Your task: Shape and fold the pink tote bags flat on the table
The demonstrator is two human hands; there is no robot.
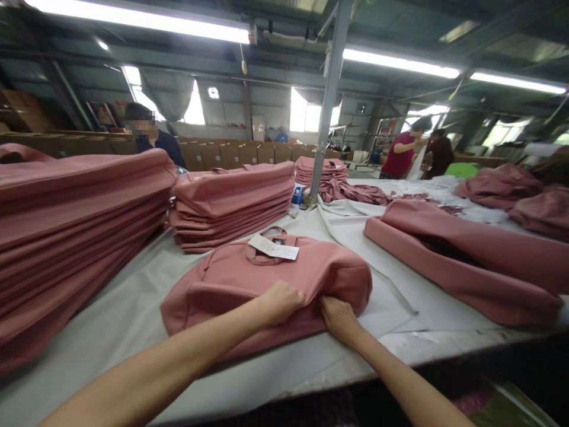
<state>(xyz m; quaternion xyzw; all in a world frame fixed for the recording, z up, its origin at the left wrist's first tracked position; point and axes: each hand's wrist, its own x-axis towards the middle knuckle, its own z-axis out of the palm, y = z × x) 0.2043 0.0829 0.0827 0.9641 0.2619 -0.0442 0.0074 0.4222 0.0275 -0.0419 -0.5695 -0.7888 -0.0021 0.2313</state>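
A pink bag (249,276) lies on its side on the covered table in front of me, its handles and a white paper tag (274,247) on top. My left hand (281,302) is closed on the bag's edge near its middle, knuckles up. Just right of it, my right hand (340,317) grips the same bag by the front fold, its fingertips hidden in the material. The two hands are a short way apart, and the fabric is creased between them.
Stacks of pink bags stand at the left (80,207) and behind (235,196). Another pink bag (462,261) lies at the right. A metal post (329,101) rises behind the table (391,350). Straps and white plastic lie farther back. Several people are in the background.
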